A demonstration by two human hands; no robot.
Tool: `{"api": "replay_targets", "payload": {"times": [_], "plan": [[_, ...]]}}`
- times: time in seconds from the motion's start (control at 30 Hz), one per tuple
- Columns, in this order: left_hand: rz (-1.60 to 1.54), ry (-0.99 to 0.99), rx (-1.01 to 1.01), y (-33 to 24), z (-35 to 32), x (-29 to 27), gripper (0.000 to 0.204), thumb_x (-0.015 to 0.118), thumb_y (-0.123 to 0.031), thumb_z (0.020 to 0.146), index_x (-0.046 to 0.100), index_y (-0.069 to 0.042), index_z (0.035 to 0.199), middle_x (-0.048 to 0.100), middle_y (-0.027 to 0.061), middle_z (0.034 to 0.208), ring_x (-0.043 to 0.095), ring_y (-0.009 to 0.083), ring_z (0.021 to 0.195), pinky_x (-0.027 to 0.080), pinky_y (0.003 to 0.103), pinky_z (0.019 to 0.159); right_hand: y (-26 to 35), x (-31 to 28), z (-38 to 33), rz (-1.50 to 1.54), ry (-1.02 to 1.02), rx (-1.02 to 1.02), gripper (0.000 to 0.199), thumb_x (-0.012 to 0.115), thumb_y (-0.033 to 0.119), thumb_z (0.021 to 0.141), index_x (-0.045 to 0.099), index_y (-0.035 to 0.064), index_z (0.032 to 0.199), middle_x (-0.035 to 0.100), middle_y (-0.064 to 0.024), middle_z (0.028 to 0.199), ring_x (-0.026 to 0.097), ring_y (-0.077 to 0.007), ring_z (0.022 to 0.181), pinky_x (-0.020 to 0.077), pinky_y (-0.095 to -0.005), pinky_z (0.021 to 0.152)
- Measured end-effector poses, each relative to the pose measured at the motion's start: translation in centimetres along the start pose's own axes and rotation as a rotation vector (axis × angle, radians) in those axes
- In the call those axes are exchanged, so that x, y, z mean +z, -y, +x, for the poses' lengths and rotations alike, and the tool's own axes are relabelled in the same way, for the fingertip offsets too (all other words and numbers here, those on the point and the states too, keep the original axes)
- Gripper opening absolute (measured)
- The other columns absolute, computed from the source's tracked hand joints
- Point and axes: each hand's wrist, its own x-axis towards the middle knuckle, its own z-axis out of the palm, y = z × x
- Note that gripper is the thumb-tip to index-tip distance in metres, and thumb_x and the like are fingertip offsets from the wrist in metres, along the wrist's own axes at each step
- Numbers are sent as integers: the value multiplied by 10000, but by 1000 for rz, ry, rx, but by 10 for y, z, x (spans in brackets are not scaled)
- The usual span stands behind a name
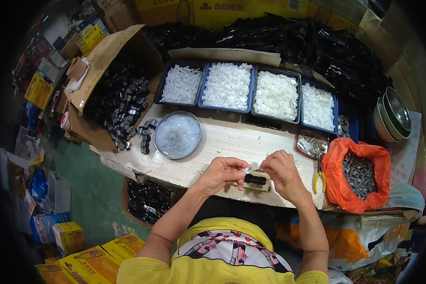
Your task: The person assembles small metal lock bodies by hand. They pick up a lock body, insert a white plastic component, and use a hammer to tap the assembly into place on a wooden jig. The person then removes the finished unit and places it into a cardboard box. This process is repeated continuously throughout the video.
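My left hand (226, 173) pinches a small white plastic part (246, 170) between thumb and fingertips at the table's front edge. Close beside it, my right hand (281, 173) is closed with its fingertips together, reaching toward the white part. Whatever those fingers hold is too small to make out. Below and between both hands, a black plastic piece (255, 179) rests on a pale block (261, 186). The fingers partly cover the block.
Trays of white plastic parts (226, 85) line the back, before a heap of black pieces (288, 40). At left are a carton of black blocks (87, 90) and a round dish (177, 150). Yellow-handled pliers (319, 182) and a red bag of grey parts (335, 175) lie right.
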Motion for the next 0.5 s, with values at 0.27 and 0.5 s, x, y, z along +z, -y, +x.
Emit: {"api": "replay_targets", "payload": {"times": [0.27,0.5], "plan": [[32,-23,38,0,-14,-1,147,618,-7,815,614,43,954,614,107,759,623,185,621,520,285,578,15,10,15,-53,37,-114,229,651,-12,677,612,103,872,514,-26,806,486,-191,789,309,-311,700],[100,-30,91,7,-14,-3,145,618,-36,832,611,42,954,607,86,752,605,142,609,539,275,542,16,14,18,-61,80,-183,277,627,-50,627,617,84,870,524,-33,802,499,-203,774,339,-327,687]]}}
